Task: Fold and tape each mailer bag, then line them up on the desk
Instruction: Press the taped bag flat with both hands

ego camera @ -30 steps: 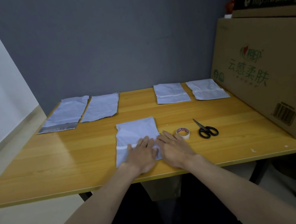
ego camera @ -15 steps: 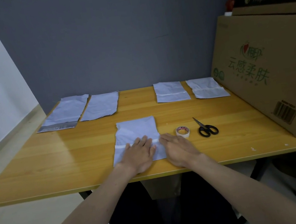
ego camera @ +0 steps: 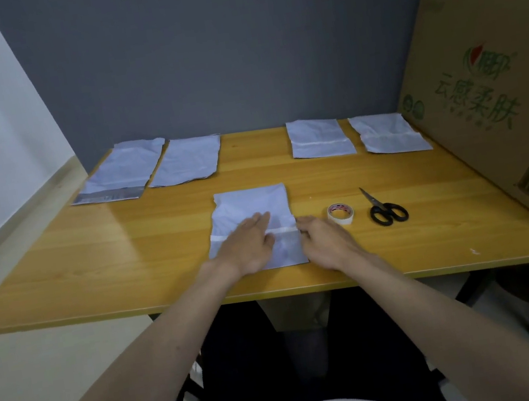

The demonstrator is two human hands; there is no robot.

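Fingers (ego camera: pixel 259 222) of left hand (ego camera: pixel 249 247): straight, flat, pressing the near mailer bag (ego camera: pixel 252 207); right hand (ego camera: pixel 326 240): fingers flat at the bag's right edge, by the white tape strip (ego camera: pixel 283 230). Bag: front centre of desk (ego camera: pixel 125 250), folded. Step, as judged: smoothing tape over the fold. Next: lift the bag to the back row, beside two folded bags (ego camera: pixel 319 139) at right; two long unfolded bags (ego camera: pixel 187 160) wait at left. Tape roll (ego camera: pixel 341 214), scissors (ego camera: pixel 385 209): just right of hands. Room: grey wall (ego camera: pixel 232 49), cardboard box (ego camera: pixel 502 114) at right
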